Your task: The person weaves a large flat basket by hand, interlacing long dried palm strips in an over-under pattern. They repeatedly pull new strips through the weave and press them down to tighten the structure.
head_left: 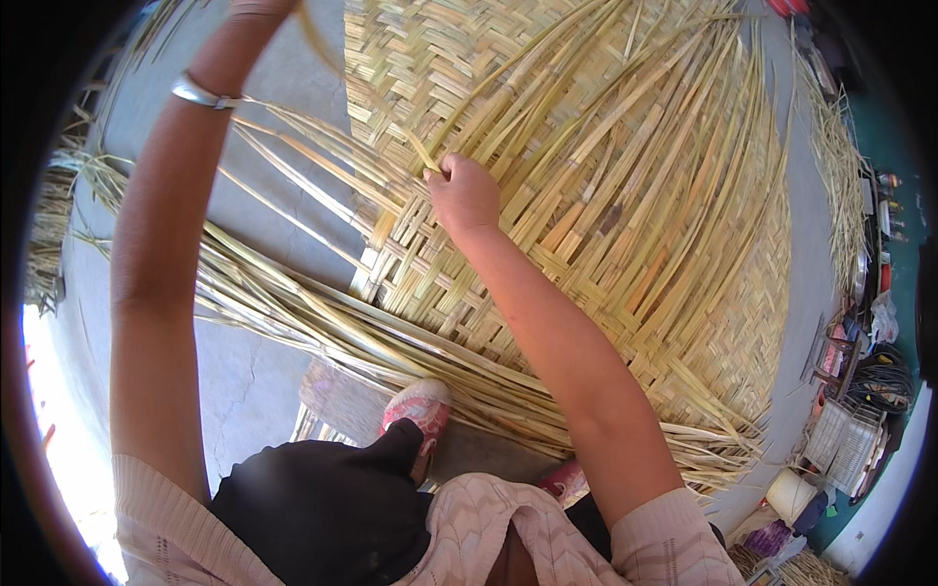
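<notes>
Head view: a person weaves a big straw mat spread on a concrete floor.

Detail: R hand, near centre, is pinched shut on a thin pale strip at the mat's woven left edge, knuckles up. L arm reaches far up-left w/ a silver bangle on the wrist; L hand is mostly cut off by the top rim, so can't tell if its fingers are together or apart, though a long strip runs down from beside it. Loose unwoven strands fan out left of the mat & along its near edge. A pink shoe rests on those near strands. Far right, by a teal wall: white wire rack & mixed clutter, too small to make out.
</notes>
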The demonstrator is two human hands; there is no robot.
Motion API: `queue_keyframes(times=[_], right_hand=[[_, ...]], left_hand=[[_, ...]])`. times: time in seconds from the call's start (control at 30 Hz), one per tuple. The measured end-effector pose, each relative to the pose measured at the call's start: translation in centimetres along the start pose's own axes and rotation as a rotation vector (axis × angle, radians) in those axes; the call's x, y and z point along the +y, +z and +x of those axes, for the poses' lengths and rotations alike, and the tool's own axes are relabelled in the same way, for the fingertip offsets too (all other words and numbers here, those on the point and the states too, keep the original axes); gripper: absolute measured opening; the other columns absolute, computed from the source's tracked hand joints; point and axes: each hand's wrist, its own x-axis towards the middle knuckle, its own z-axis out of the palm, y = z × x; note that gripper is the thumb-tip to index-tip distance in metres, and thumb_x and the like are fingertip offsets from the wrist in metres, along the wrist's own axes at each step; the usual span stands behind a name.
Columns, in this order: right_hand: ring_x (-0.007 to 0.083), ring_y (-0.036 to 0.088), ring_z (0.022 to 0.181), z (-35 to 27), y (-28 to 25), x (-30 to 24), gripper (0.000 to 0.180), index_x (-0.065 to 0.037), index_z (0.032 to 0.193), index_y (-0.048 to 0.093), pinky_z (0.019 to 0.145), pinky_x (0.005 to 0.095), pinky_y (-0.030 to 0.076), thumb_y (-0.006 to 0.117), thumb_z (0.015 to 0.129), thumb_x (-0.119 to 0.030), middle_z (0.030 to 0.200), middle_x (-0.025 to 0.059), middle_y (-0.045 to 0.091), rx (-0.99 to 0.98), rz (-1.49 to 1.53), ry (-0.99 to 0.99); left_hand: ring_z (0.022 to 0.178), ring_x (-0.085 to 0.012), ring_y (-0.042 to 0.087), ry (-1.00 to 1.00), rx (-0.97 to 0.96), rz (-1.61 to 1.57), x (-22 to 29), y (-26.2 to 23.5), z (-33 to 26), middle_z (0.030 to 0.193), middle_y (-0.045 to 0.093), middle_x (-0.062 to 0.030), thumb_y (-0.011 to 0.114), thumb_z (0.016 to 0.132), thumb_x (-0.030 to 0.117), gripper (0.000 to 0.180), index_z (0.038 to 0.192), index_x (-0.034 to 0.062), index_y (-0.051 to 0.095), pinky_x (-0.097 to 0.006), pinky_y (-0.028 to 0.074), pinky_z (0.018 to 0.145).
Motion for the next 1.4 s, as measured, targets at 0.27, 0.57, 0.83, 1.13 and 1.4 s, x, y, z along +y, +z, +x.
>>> queue_keyframes(times=[0.27, 0.57, 0.83, 1.13, 1.4], right_hand=[[0.0141, 0.056, 0.049, 0.6, 1.9, 1.9, 0.025, -0.001, 0.072, 0.053, 0.047, 0.0305, 0.044, 0.065, 0.088, -0.017, 0.062, 0.0067, 0.057, 0.266, 0.342, 0.064], [0.0106, 0.055, 0.049, -0.2, 1.5, 1.6, 0.022, -0.002, 0.073, 0.052, 0.044, 0.0266, 0.043, 0.064, 0.088, -0.012, 0.063, 0.0041, 0.054, 0.229, 0.613, 0.175], [0.0269, 0.061, 0.053, 0.4, 1.3, 1.4, 0.023, -0.001, 0.072, 0.052, 0.056, 0.0388, 0.048, 0.060, 0.084, -0.019, 0.060, 0.0139, 0.059, 0.192, 0.539, 0.249], [0.0364, 0.062, 0.087, 0.4, 1.0, 1.0, 0.017, -0.003, 0.095, 0.063, 0.078, 0.0444, 0.049, 0.060, 0.083, -0.015, 0.090, 0.0182, 0.063, 0.139, 0.042, 0.004], [0.0336, 0.061, 0.097, -0.6, 0.6, 1.6, 0.024, -0.007, 0.107, 0.064, 0.085, 0.0424, 0.049, 0.056, 0.085, -0.009, 0.110, 0.0152, 0.060, 0.114, -0.068, -0.137]], left_hand=[[0.090, -0.0337, 0.065, -0.422, -1.411, -0.076, 8.6, 5.9, -17.5, 0.094, 0.069, -0.0168, 0.069, 0.082, 0.029, 0.029, 0.094, 0.0024, 0.066, -0.042, 0.051, 0.079], [0.071, -0.0173, 0.063, -0.679, -1.613, -0.160, 8.3, 7.7, -18.5, 0.080, 0.064, -0.0078, 0.075, 0.075, 0.022, 0.024, 0.092, 0.0082, 0.065, -0.030, 0.052, 0.060], [0.074, -0.0133, 0.058, -1.218, -1.445, -0.593, 7.8, 4.4, -18.5, 0.085, 0.061, -0.0025, 0.076, 0.077, 0.018, 0.030, 0.100, 0.0056, 0.061, -0.028, 0.049, 0.062], [0.079, -0.0055, 0.056, -1.298, -1.342, -1.107, 7.4, 1.4, -18.1, 0.088, 0.065, 0.0025, 0.066, 0.085, 0.013, 0.019, 0.103, 0.0076, 0.063, -0.022, 0.044, 0.070], [0.078, -0.0257, 0.062, -0.072, -1.469, -0.327, 8.5, -0.4, -17.8, 0.078, 0.066, -0.0087, 0.057, 0.090, 0.026, 0.022, 0.098, 0.0065, 0.062, -0.036, 0.044, 0.083]])
